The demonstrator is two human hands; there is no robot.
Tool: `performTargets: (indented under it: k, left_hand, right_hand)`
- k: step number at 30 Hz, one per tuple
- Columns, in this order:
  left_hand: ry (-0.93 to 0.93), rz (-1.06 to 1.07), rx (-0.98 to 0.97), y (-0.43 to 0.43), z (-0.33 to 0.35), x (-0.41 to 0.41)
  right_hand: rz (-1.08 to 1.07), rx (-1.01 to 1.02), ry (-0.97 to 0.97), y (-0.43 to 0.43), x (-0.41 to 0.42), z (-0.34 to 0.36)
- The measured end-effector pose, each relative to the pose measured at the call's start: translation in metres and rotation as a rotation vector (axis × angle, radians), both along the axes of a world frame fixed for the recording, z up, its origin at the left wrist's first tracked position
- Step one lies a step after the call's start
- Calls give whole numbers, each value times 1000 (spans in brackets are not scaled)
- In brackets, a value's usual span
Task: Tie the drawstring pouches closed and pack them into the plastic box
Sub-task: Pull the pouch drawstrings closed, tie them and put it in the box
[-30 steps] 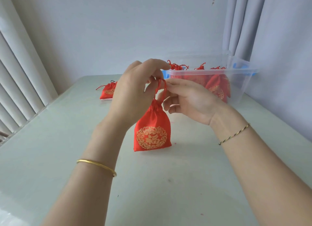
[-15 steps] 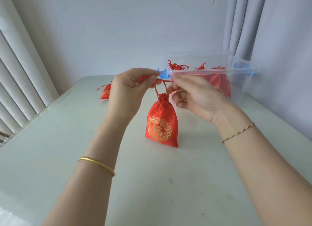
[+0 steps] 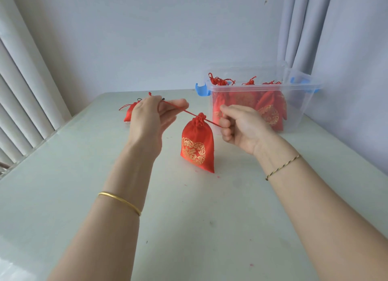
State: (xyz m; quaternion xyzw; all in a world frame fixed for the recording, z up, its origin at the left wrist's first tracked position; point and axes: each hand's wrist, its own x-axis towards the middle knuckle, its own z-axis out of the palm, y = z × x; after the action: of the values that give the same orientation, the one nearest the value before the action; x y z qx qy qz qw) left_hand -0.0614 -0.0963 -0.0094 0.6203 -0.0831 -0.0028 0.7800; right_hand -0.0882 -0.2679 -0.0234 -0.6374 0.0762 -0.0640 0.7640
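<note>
Red drawstring pouch (image 3: 197, 146) with gold print sits mid-bench, between both hands, neck cinched into a bunch at the top, body tilted slightly. Its lower corner is at the bench (image 3: 189, 228) surface; cannot tell if it touches or hangs just clear. Red drawstring (image 3: 184, 111) runs taut out both sides of the neck in a near-straight line. Left grip (image 3: 147, 121) pinches the left cord end between thumb and fingers, knotted tip sticking up above the knuckles. Right grip (image 3: 243, 129) is clenched round the right cord end, fingers curled in, cord entering the fist just beside the pouch neck. Clear plastic box (image 3: 302, 112) stands on the bench at the far right, behind the right hand, lid off, blue latches (image 3: 202, 91) on its ends. Several packed pouches (image 3: 270, 115) stand upright in it, cord tops poking above the rim. One loose pouch (image 3: 127, 115) lies on the far bench, partly hidden by the left hand. Gold bangle (image 3: 119, 203) on left forearm, thin cord bracelet (image 3: 283, 167) on right wrist. Vertical blinds (image 3: 21, 96) at left, grey curtain (image 3: 298, 28) behind the box.
</note>
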Motion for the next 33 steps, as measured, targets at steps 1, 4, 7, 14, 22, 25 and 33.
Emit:
performTargets:
  k: [1, 4, 7, 14, 22, 25, 33]
  left_hand:
    - [-4, -28, -41, -2, 1, -2]
    - [-33, -89, 5, 1, 5, -2]
    - [-129, -154, 313, 3, 9, -6]
    - [-277, -226, 625, -6, 10, -16]
    - [-202, -241, 498, -7, 7, -11]
    - [-180, -228, 443, -9, 5, -10]
    - [-152, -77, 357, -9, 4, -8]
  right_hand:
    - [-15, -24, -2, 2, 0, 0]
    - [-26, 6, -63, 3, -5, 10]
    - [24, 50, -173, 5, -10, 22]
    - [101, 46, -286, 18, -14, 28]
    - [89, -84, -126, 17, -13, 21]
    - [66, -292, -187, 19, -13, 19]
    - [28, -661, -407, 21, -14, 15]
